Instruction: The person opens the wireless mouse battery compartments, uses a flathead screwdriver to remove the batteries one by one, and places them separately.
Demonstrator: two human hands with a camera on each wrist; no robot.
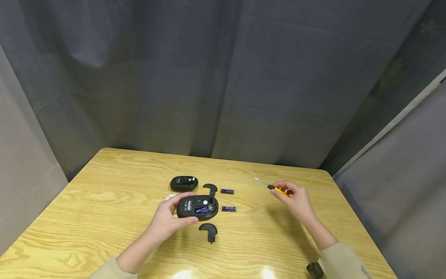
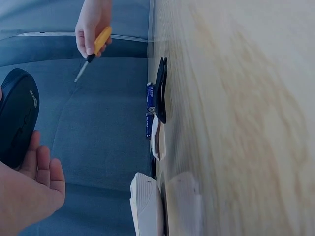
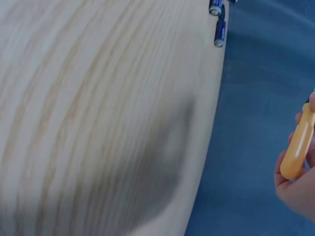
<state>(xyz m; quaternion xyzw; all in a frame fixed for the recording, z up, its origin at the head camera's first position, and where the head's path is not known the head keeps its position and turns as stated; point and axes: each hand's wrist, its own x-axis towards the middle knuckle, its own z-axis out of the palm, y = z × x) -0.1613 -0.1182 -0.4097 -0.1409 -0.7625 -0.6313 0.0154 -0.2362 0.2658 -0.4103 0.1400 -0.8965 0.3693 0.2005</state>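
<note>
My left hand (image 1: 166, 221) grips a black computer mouse (image 1: 189, 207) above the table, its underside turned up. A purple battery (image 1: 202, 210) sits in the mouse's exposed battery slot. In the left wrist view the fingers curl beneath the mouse (image 2: 19, 118). Farther right, my right hand (image 1: 295, 199) holds a screwdriver (image 1: 281, 191) with a yellow handle, its metal tip pointing up and left. The right wrist view shows the yellow handle (image 3: 299, 142) between thumb and fingers. Two purple batteries, one farther back (image 1: 227, 191) and one nearer (image 1: 229, 209), lie right of the mouse.
Behind the held mouse, a second black mouse (image 1: 184, 183) lies underside up. One black battery cover (image 1: 210, 189) lies behind the held mouse, another cover (image 1: 209, 231) in front. A white object (image 1: 170, 197) is partly hidden by the left hand. Dark curtains (image 1: 223, 97) hang behind the wooden table (image 1: 265, 240).
</note>
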